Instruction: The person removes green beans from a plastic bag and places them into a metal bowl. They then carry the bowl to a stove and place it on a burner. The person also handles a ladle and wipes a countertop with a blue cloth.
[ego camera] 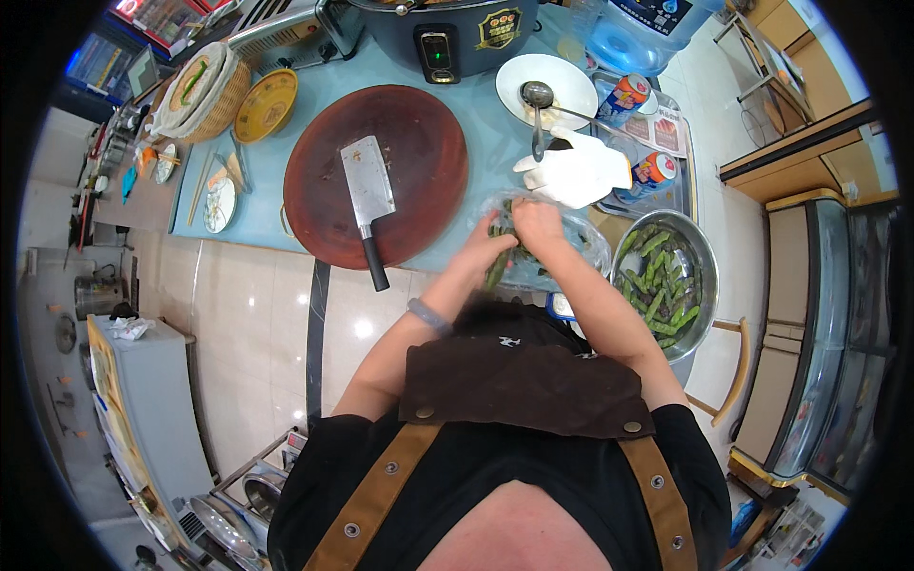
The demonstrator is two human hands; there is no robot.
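Note:
My left hand (487,244), with a bracelet on the wrist, is closed around several green vegetable pods (495,270). Against it, my right hand (537,223) has its fingers curled over the upper end of the pods; its fingertips are hidden, so what they grip does not show. Both hands are above a clear plastic bag (582,239) at the table's near edge, with more green pieces inside, partly covered by my arm. To the right of my right forearm stands a steel bowl (707,282) with many similar pods in it.
A cleaver (369,182) lies on a round wooden chopping board (428,143), its handle over the near edge. Beyond my hands are white gloves (582,171), a plate (510,82) with spoons, two drink cans (650,175) and a large cooker (471,43). A yellow bowl (265,105) stands far left.

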